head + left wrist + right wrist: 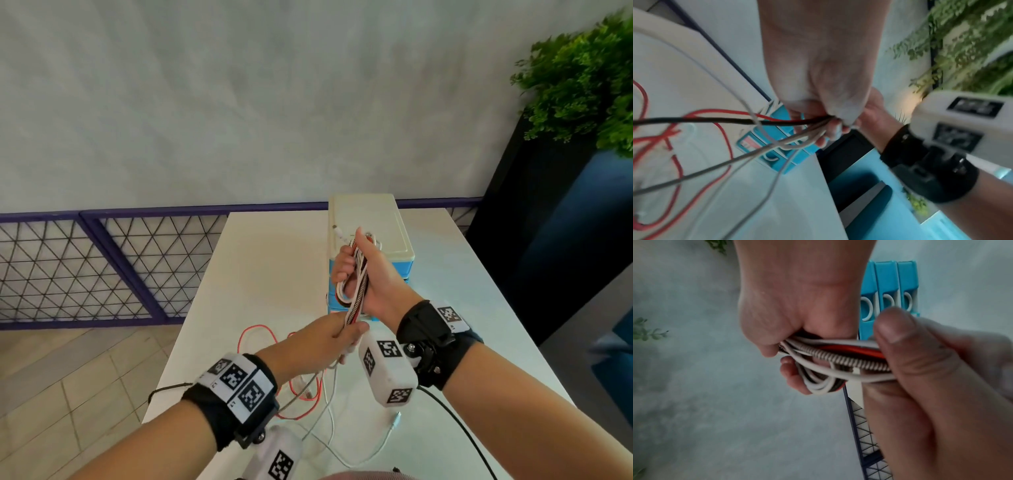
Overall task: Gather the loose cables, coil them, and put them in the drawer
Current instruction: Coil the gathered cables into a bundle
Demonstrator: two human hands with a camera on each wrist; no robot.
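Both hands [363, 274] [329, 337] clasp the cable bundle [356, 291].

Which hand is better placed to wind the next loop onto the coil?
Left. The right hand grips the coil above the table, so it is occupied. The left hand pinches the cables just below the coil, where they trail to the table, ready to feed more.

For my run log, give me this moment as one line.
step: coiling | right hand: grips cable coil | left hand: pinches strands below coil | red cable: loose on table | drawers: closed
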